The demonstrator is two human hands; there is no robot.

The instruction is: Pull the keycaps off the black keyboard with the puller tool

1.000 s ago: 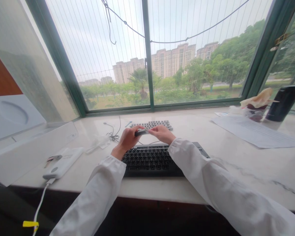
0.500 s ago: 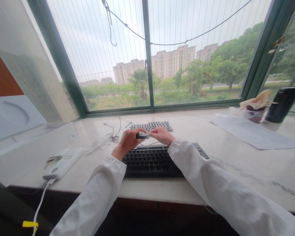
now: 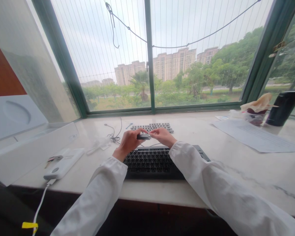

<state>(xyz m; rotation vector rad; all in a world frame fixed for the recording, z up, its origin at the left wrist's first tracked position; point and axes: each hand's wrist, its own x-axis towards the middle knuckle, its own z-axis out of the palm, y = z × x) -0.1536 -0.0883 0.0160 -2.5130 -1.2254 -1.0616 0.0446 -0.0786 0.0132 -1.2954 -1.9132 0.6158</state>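
Left hand (image 3: 129, 142): your thumb and fingers are closed around a small dark block (image 3: 144, 136), which juts out toward your other hand. Right hand (image 3: 163, 136): thumb and fingertips drawn close together at the block's near-side end; the detail there is too small to tell whether they have closed on anything. The block sits between your two hands, above the far edge of a black keyboard (image 3: 148, 162) lying below both wrists. Just beyond your hands: rows of small keycaps (image 3: 153, 126) on the pale counter (image 3: 191, 129). Left of your left hand: a coiled cable (image 3: 115, 138), then clear plastic wrapping (image 3: 98, 146); farther left, a white power bank (image 3: 66, 164) with keys (image 3: 54, 158) on it. Well right of your right hand: a paper sheet (image 3: 250, 136) and, past it, a dark bottle (image 3: 282, 109).
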